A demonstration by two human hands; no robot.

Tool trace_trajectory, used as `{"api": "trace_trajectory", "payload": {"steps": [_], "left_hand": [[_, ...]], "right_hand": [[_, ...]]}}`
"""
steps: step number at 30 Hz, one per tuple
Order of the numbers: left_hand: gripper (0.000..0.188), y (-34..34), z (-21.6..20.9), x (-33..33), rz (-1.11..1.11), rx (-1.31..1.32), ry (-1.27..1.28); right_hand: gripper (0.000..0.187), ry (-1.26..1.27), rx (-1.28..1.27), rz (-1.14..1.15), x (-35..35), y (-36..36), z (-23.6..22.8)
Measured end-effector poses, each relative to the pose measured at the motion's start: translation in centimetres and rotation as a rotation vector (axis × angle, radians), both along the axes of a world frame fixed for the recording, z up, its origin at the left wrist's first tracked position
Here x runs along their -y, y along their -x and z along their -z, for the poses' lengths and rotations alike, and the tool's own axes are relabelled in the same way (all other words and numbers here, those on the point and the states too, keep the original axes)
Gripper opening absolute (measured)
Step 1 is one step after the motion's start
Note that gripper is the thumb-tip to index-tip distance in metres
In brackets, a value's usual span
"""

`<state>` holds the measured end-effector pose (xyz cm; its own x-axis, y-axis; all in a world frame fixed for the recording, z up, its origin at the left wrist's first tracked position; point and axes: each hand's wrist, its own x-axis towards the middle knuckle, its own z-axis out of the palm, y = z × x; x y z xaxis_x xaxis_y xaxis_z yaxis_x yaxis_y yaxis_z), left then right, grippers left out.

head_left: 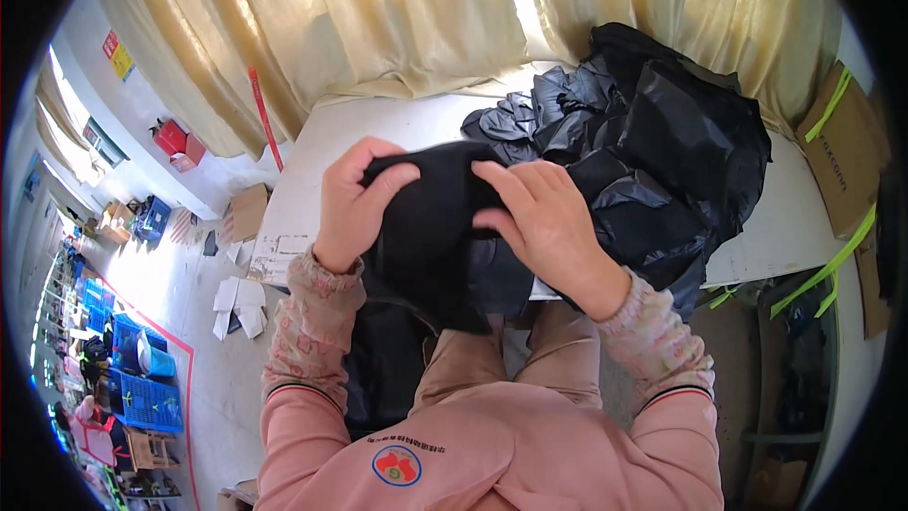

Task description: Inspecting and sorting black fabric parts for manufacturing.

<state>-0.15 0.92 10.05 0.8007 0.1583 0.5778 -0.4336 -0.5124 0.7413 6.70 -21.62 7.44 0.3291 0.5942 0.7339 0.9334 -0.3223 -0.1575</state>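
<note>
A piece of black fabric (426, 237) hangs between my two hands, above my lap at the table's front edge. My left hand (355, 199) grips its upper left corner, thumb on the near face and fingers behind. My right hand (549, 222) pinches the cloth's right part between thumb and forefinger, where a fold shows. The lower edge droops to a point over my legs. Just beyond my right hand lies a large heap of shiny black material (653, 142), crumpled on the white table (331, 132). Whether the held piece joins the heap cannot be made out.
Pale gold curtains (378, 19) hang behind the table. Cardboard (846, 156) with yellow-green straps stands at the right. On the floor at left lie white paper scraps (241, 303), with blue crates (147, 397) farther off. A red box (180, 144) sits by the wall.
</note>
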Motion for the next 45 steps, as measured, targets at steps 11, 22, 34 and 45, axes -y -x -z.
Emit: {"api": "trace_trajectory", "payload": {"steps": [11, 22, 34, 45], "left_hand": [[0.010, 2.3, 1.2, -2.5, 0.237, 0.127, 0.243], [0.031, 5.2, 20.2, -9.4, -0.092, -0.304, -0.194], [0.065, 3.6, 28.4, 3.5, 0.542, -0.632, 1.612], [0.029, -2.0, 29.5, 6.2, 0.593, -0.336, 1.848]], "right_hand": [[0.040, -0.265, -0.176, -0.254, -7.7, -3.3, 1.5], [0.026, -0.162, -0.328, -0.043, -5.5, -7.7, -2.9], [0.028, -0.420, -1.223, -0.436, -4.5, -5.4, -6.0], [0.024, -0.613, -1.626, -0.679, -2.6, -3.3, -4.3]]}}
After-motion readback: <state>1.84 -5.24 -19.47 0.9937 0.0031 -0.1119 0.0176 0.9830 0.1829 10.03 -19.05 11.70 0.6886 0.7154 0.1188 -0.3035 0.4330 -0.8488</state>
